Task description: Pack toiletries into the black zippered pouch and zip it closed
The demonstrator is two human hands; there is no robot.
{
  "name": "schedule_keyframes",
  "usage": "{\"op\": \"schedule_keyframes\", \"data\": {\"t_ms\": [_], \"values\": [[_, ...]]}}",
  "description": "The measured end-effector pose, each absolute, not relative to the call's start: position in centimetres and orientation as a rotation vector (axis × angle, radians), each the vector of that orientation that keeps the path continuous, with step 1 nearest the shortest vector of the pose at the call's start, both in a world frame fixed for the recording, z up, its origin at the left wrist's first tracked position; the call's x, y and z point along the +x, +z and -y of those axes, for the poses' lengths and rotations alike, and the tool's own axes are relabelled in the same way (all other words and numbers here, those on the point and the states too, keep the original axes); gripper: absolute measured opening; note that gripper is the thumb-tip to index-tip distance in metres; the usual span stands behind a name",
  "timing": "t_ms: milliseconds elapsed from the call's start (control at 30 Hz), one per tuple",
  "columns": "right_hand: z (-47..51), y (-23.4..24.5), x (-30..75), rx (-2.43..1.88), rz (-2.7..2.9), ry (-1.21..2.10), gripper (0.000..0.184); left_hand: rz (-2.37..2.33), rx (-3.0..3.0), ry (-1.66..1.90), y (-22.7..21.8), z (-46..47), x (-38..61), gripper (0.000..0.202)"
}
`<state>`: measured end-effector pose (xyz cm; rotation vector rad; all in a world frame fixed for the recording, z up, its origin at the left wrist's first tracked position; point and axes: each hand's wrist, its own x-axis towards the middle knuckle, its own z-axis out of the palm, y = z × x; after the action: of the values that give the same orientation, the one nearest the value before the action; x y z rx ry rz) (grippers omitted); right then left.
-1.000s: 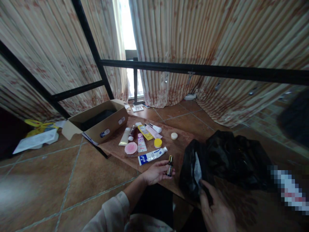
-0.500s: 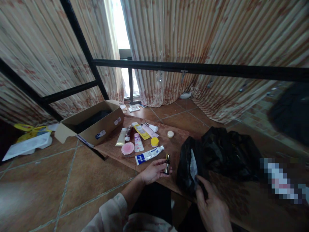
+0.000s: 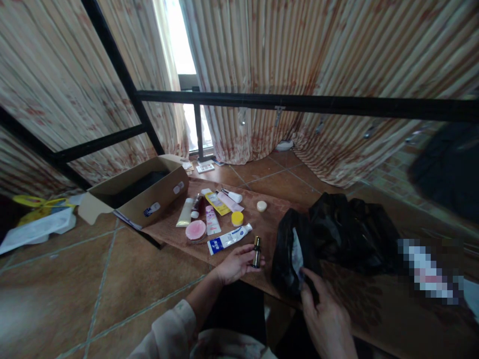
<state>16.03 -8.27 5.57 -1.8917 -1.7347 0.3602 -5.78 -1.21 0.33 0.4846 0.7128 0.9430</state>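
Striped curtains [image 3: 254, 50] hang behind a brown-covered table [image 3: 267, 227], where a person's left hand [image 3: 234, 264] holds a small gold-capped bottle [image 3: 256, 255] just left of a black bag [image 3: 282, 259], while the right hand [image 3: 329, 314] pinches the edge of that bag's opening between thumb and forefinger. Farther left of the bag lie a blue-and-white tube [image 3: 230, 239], a yellow-lidded jar [image 3: 237, 218] and a round pink container [image 3: 195, 230], with an open cardboard box [image 3: 164, 197] well apart from it on the same side.
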Motion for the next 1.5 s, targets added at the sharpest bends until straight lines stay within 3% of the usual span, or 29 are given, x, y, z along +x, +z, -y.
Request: {"op": "schedule_keyframes", "data": {"t_ms": [1500], "values": [[8.31, 5.9, 15.51, -1.844, 1.74, 0.29, 0.034, -0.71, 0.495, 0.952, 0.72, 1.24, -5.87, 0.03]]}}
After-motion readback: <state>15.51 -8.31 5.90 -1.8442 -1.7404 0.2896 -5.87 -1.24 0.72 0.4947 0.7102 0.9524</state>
